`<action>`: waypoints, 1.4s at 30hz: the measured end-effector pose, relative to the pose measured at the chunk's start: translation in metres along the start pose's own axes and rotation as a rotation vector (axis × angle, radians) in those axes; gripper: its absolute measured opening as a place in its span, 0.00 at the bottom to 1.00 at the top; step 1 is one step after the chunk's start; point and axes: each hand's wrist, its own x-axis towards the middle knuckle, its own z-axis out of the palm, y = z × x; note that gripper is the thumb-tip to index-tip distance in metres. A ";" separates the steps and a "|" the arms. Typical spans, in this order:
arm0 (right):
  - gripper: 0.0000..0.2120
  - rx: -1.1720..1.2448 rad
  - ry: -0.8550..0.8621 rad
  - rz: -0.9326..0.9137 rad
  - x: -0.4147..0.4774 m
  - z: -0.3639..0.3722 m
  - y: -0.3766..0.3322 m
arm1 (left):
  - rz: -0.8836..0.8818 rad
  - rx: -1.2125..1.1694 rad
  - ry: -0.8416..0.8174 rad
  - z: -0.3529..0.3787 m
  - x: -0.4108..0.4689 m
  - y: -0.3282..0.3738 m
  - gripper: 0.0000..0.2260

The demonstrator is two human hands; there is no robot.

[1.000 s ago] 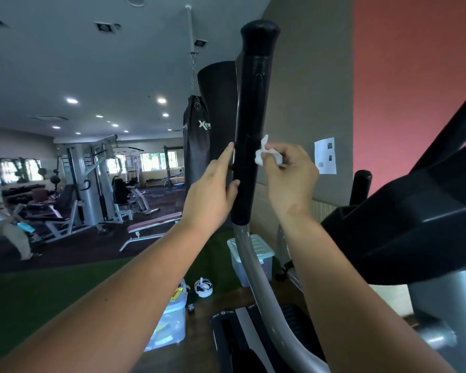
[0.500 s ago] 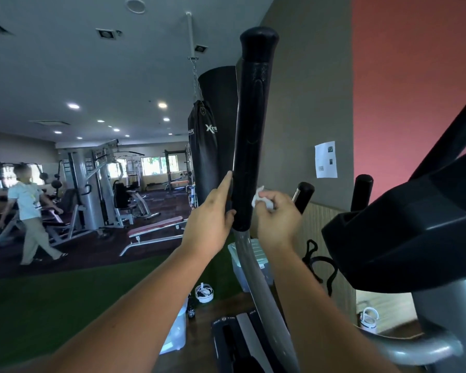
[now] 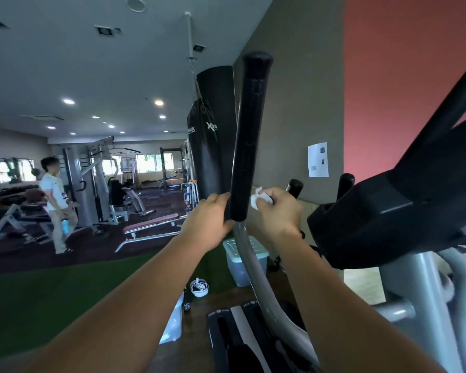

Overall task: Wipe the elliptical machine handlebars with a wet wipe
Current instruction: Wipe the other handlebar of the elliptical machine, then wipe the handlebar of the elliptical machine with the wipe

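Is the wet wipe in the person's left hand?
No, the right hand pinches the wet wipe beside the lower end of the black grip; the left hand holds only the grip.

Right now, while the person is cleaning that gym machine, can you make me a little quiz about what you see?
1. Which hand pinches the wet wipe? A) left B) right
2. True or false: the left hand holds the handlebar at its top cap.
3. Fill in: the black thing hanging behind the handlebar is a ____ bag.

Key: 1) B, the right hand. 2) False, it holds the bottom end of the black grip. 3) Punching.
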 end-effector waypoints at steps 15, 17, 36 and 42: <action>0.02 -0.196 0.196 -0.095 -0.182 -0.130 -0.061 | 0.209 -0.284 -0.287 -0.022 -0.139 0.096 0.19; 0.02 -0.227 0.227 -0.056 -0.211 -0.152 -0.061 | 0.249 -0.332 -0.317 -0.019 -0.167 0.116 0.20; 0.05 -0.634 0.602 0.220 -0.362 -0.506 -0.045 | 0.623 -0.655 -0.588 0.000 -0.273 0.443 0.19; 0.04 -0.702 0.682 0.240 -0.361 -0.663 -0.026 | 0.718 -0.732 -0.651 0.005 -0.277 0.607 0.18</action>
